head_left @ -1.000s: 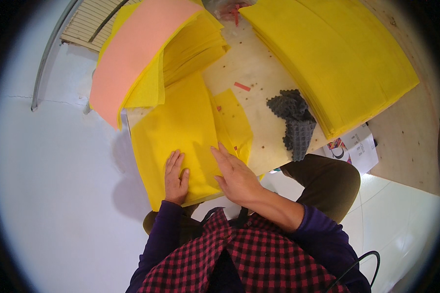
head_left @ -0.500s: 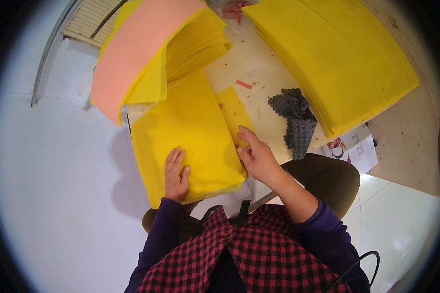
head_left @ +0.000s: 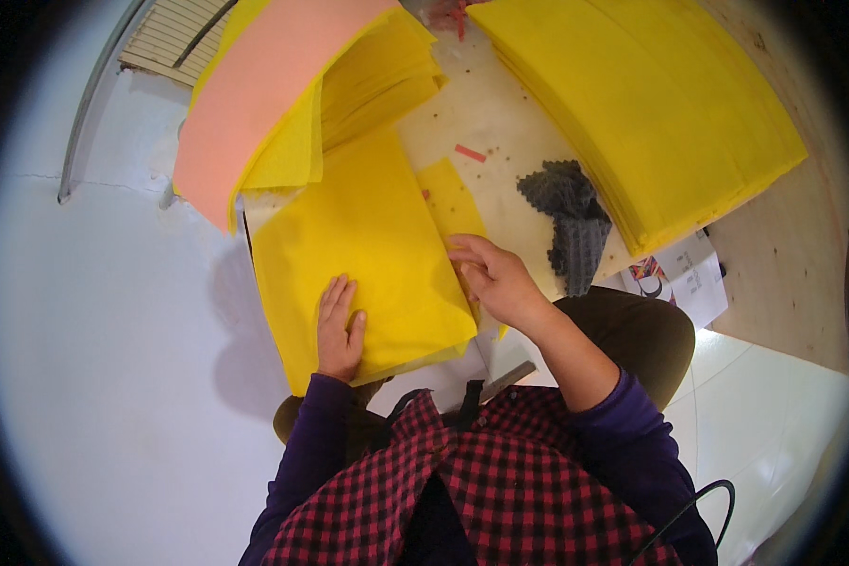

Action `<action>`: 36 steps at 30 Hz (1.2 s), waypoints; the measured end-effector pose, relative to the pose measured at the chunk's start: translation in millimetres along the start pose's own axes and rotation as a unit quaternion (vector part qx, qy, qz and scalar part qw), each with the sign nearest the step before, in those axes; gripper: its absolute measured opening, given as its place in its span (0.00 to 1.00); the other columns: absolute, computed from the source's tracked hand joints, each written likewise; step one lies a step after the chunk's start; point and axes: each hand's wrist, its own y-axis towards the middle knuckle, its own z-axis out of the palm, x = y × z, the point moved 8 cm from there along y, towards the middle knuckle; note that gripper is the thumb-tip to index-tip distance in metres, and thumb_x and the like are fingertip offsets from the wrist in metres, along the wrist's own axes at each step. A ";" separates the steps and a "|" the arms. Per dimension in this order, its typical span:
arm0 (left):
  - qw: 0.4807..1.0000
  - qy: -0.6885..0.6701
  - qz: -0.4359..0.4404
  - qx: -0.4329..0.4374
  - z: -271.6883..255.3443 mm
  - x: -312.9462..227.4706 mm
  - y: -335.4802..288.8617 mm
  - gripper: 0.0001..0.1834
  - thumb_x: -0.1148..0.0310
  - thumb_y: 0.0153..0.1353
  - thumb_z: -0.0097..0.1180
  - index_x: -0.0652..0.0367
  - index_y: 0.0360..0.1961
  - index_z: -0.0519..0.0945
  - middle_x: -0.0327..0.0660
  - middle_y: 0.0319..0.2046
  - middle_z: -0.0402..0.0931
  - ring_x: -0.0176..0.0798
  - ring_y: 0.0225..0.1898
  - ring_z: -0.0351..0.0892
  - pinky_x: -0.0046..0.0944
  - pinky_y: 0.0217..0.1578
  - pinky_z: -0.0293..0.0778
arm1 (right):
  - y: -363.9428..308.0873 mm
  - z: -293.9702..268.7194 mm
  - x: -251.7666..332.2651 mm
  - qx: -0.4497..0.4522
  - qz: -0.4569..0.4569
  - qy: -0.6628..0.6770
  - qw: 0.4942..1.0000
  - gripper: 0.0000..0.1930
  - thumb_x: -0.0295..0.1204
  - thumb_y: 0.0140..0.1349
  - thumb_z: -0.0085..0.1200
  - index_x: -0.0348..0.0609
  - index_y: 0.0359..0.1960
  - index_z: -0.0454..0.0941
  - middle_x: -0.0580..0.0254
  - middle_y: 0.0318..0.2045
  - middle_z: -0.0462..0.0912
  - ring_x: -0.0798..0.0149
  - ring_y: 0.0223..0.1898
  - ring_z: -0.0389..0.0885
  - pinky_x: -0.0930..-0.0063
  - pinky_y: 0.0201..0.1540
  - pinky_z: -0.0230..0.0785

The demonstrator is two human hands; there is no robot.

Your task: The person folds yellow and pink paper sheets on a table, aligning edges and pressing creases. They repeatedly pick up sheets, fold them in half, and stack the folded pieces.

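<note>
A folded-looking yellow cloth-like sheet (head_left: 368,236) lies in front of me, with more thin layers showing under its near edge. My left hand (head_left: 340,335) rests flat on its near left part, fingers stretched out and holding nothing. At the sheet's right edge is my right hand (head_left: 500,283), its fingers loosely bent and the thumb apart from them. The fingertips touch or hover at that edge; I cannot make out anything gripped. Beside them, a smaller yellow piece (head_left: 453,193) lies partly under the sheet.
A tall yellow stack (head_left: 651,113) stands at right. A bent yellow pile topped with a pink strip (head_left: 264,94) rises at far left. On the wooden table (head_left: 453,113) lie a crumpled dark grey cloth (head_left: 575,222) and a small red strip (head_left: 470,153). A printed white box (head_left: 689,278) sits below.
My right hand has shifted slightly up and left along the sheet's edge, its fingers drawn closer together. The left hand stays nearly in place on the sheet.
</note>
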 end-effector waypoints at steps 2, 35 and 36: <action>1.000 0.002 0.006 -0.002 0.1 -0.2 0.2 0.24 0.68 0.62 0.48 0.66 0.59 0.70 0.54 0.62 0.64 0.57 0.65 0.59 0.50 0.66 0.52 | -6.0 -0.4 0.3 -0.001 0.005 0.002 1.000 0.20 0.20 0.66 0.44 0.39 0.60 0.65 0.53 0.48 0.79 0.69 0.32 0.78 0.77 0.33 0.73; 0.993 -0.020 0.067 0.093 55.4 -93.2 3.8 0.45 0.53 0.54 0.61 0.65 0.68 0.57 0.55 0.67 0.56 0.57 0.70 0.51 0.53 0.68 0.42 | -81.9 30.5 14.3 -0.004 -0.027 0.047 0.999 0.26 0.22 0.59 0.56 0.40 0.60 0.66 0.49 0.54 0.73 0.67 0.30 0.76 0.78 0.35 0.71; 0.993 -0.024 0.068 0.088 55.3 -92.4 3.6 0.44 0.54 0.55 0.60 0.65 0.68 0.57 0.56 0.67 0.56 0.57 0.70 0.51 0.53 0.68 0.42 | -81.2 32.3 16.7 -0.004 -0.037 0.040 0.998 0.26 0.22 0.59 0.56 0.40 0.60 0.66 0.49 0.55 0.72 0.67 0.30 0.76 0.78 0.35 0.71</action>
